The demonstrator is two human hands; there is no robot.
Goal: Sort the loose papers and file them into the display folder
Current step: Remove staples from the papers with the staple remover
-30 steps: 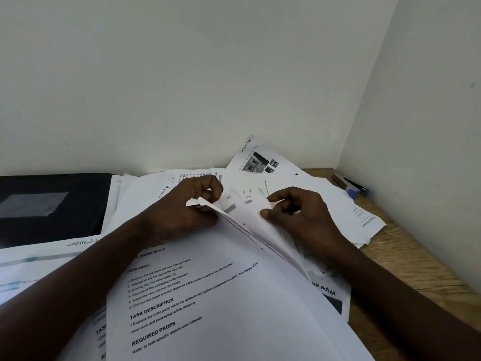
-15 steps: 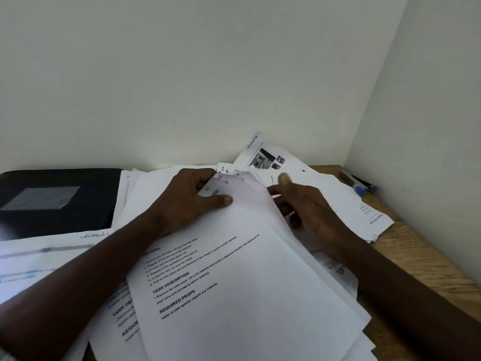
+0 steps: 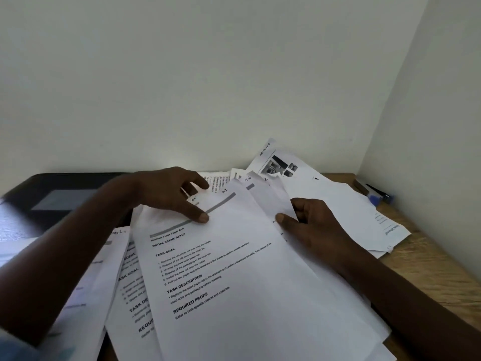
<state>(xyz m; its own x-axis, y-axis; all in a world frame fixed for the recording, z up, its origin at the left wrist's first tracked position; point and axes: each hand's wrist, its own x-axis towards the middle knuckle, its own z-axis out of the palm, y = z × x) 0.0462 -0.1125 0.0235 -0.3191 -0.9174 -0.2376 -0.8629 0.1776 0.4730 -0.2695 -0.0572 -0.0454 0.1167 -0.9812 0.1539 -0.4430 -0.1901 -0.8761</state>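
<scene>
A heap of loose printed papers covers the wooden desk (image 3: 426, 269). On top lies a sheet headed "Task Goal" (image 3: 234, 282), marked 51 at its top corner. My left hand (image 3: 166, 196) rests on that sheet's upper left, thumb pressing on the grey bar, fingers spread and relaxed. My right hand (image 3: 309, 225) pinches the right edge of the sheets fanned just beneath (image 3: 270, 201), thumb on top. The black display folder (image 3: 52, 196) lies shut at the far left, partly under my left arm and the papers.
More sheets (image 3: 359, 217) spread to the right, one with photos (image 3: 281, 162) leaning on the back wall. A blue-capped pen (image 3: 377, 195) lies in the far right corner. Walls close the desk at the back and right. Bare wood shows along the right edge.
The top sheets have been laid flatter and fanned out. My left hand shifted left onto the top sheet, and my right hand dropped lower to pinch the sheets' right edge.
</scene>
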